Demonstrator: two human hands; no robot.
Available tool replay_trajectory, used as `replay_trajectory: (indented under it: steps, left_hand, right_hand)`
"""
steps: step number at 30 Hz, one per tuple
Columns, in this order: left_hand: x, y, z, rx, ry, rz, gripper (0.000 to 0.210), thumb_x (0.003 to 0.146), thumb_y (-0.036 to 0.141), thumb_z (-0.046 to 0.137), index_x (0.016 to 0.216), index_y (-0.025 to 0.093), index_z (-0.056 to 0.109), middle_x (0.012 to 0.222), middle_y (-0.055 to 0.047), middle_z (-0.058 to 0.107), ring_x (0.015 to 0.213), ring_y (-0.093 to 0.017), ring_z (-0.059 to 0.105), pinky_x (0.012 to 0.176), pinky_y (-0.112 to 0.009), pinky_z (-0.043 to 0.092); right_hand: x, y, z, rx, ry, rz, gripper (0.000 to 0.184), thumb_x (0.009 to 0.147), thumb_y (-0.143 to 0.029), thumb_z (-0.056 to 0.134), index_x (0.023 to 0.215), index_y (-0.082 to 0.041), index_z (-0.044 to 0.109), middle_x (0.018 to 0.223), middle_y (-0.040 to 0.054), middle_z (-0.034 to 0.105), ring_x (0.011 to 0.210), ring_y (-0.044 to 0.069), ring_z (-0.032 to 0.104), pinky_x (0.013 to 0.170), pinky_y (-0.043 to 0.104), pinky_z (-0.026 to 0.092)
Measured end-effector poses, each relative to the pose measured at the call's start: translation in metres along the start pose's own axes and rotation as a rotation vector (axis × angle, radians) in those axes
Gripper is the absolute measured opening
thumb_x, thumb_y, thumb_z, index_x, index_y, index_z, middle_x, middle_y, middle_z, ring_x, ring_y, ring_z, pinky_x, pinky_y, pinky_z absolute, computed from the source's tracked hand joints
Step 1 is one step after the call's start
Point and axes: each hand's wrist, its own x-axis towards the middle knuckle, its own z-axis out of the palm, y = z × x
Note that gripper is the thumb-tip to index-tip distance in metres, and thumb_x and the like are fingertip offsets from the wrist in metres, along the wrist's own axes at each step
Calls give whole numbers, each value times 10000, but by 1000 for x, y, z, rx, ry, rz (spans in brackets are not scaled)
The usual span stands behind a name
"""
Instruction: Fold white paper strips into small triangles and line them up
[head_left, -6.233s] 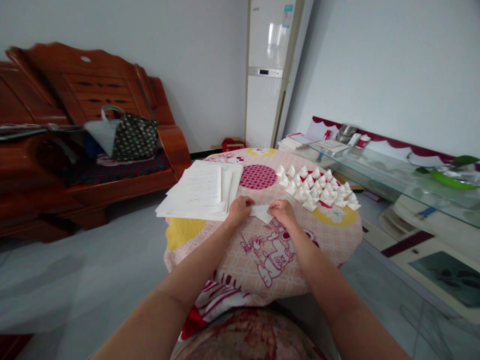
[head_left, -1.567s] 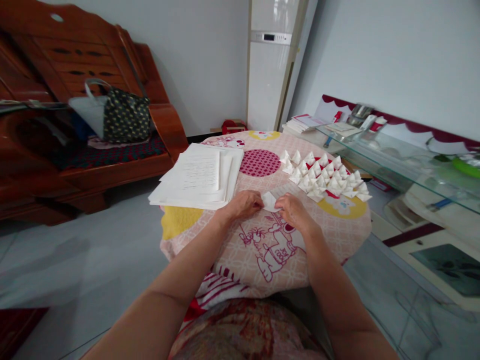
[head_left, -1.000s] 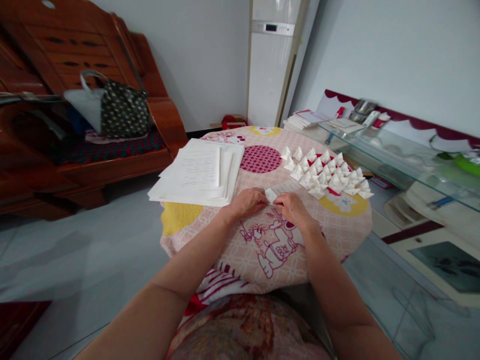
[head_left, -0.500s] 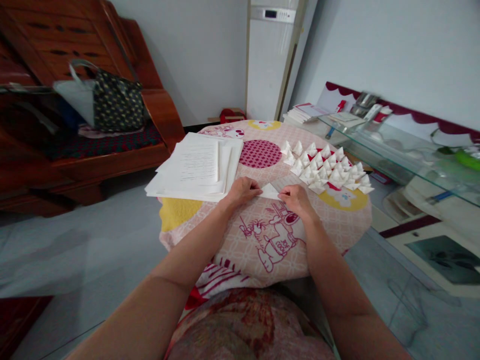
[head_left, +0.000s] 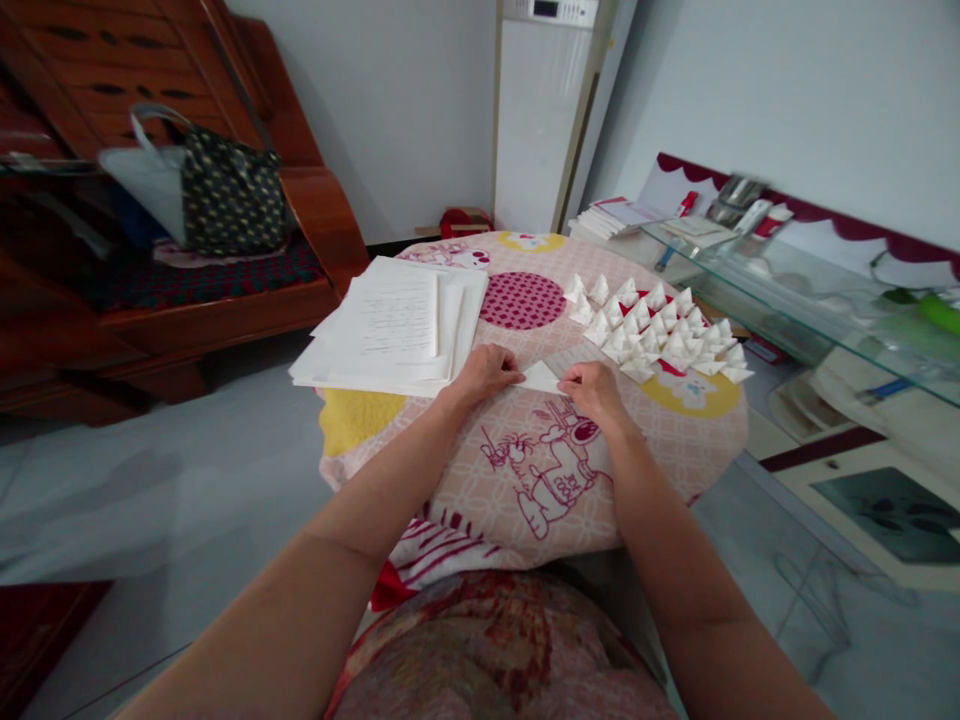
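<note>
White paper (head_left: 540,378), pinched between your left hand (head_left: 487,371) and right hand (head_left: 592,388), seems mid-fold, probably calling for a firm crease.

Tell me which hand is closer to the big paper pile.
Left. The left hand is just beside the paper pile; the right hand is farther off, past the small folded paper.

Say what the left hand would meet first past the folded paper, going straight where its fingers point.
Likely the right hand, across the folded paper; exact depth is unclear.
</note>
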Motion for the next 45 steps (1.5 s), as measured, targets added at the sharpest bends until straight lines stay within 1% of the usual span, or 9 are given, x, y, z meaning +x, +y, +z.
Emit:
replay_trajectory:
  steps: [5,8,14,18,23,32,40,45]
  left_hand:
    - [3,-2,0,22,16,14,155,739,306,751,679,164,739,615,1,673,615,-129,554,627,-260,401]
    - [4,-3,0,29,3,11,165,746,306,749,676,157,744,611,-1,669,606,-126,544,616,-257,388]
    - [5,-2,1,47,-3,7,166,752,291,748,674,144,751,610,-4,664,602,-123,532,614,-254,382]
    - [5,-3,2,61,2,17,160,752,306,743,697,157,759,629,-9,678,626,-131,550,621,-252,396]
    - [6,-4,3,87,-12,15,151,770,294,739,730,152,769,676,-27,694,656,-149,569,657,-268,406]
    - [3,-3,2,91,-12,32,134,793,268,724,742,148,755,702,-31,694,646,-146,555,662,-275,401]
    - [6,-3,2,125,-27,33,150,798,278,721,749,140,755,708,-36,692,643,-147,553,664,-283,402]
    - [4,-4,4,127,-19,59,140,815,269,695,763,146,737,756,-41,688,699,-169,583,711,-296,447]
  right_hand:
    - [0,0,1,-2,4,2,113,777,-171,683,721,-156,780,683,37,721,658,174,610,651,271,423]
    - [0,-1,0,5,5,1,111,774,-173,688,714,-149,779,663,34,708,652,171,605,649,271,417]
    - [2,-1,-1,12,0,26,104,757,-193,702,698,-144,772,601,6,657,615,156,583,611,264,390]
    - [4,1,-1,15,3,18,101,740,-207,706,670,-150,752,562,-14,620,592,143,567,587,255,376]
    - [4,0,-2,36,7,24,101,727,-194,707,639,-154,735,549,-20,605,580,138,553,589,252,378]
    - [4,0,-1,46,2,54,94,731,-196,711,652,-156,744,559,-20,621,590,152,573,587,253,382]
    - [5,-6,-4,14,-37,98,80,743,-185,724,691,-139,765,587,5,649,605,155,580,601,260,393]
    - [6,-6,-3,-7,-27,100,68,740,-181,736,700,-138,770,600,-1,659,613,148,585,606,252,390]
